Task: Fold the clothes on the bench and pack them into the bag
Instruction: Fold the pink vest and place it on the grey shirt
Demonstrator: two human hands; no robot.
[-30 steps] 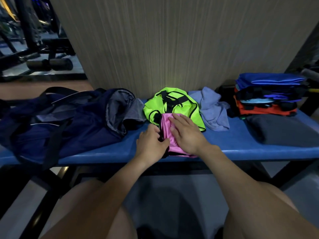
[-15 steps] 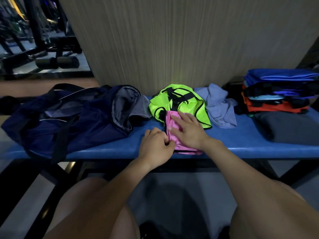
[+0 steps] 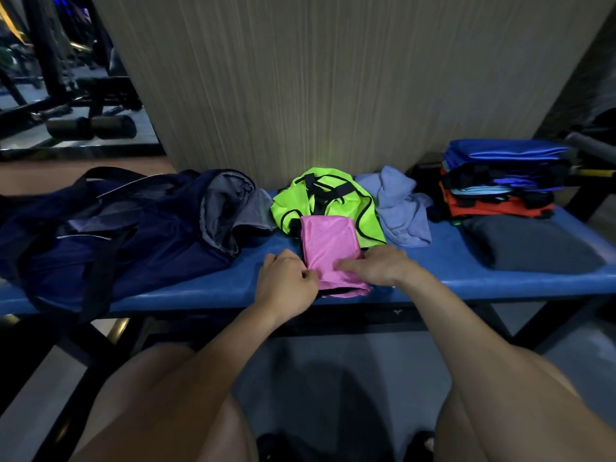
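Head cam looks down at a blue tabletop (image 3: 206, 288) with a folded pink mesh garment (image 3: 328, 248) near its front edge. The left hand (image 3: 286, 283) is at the pink piece's left edge, fingers curled and pinching the fabric. The right hand (image 3: 380, 263) lies across its lower right part, fingers mostly straight and pressing down. Right behind the pink piece is a neon green vest (image 3: 325, 195), and to the right of that a crumpled light blue cloth (image 3: 398, 208). Left of the pink piece sits the navy bag (image 3: 110, 225), gaping open. Far right of it is a stack of folded clothes (image 3: 500, 178).
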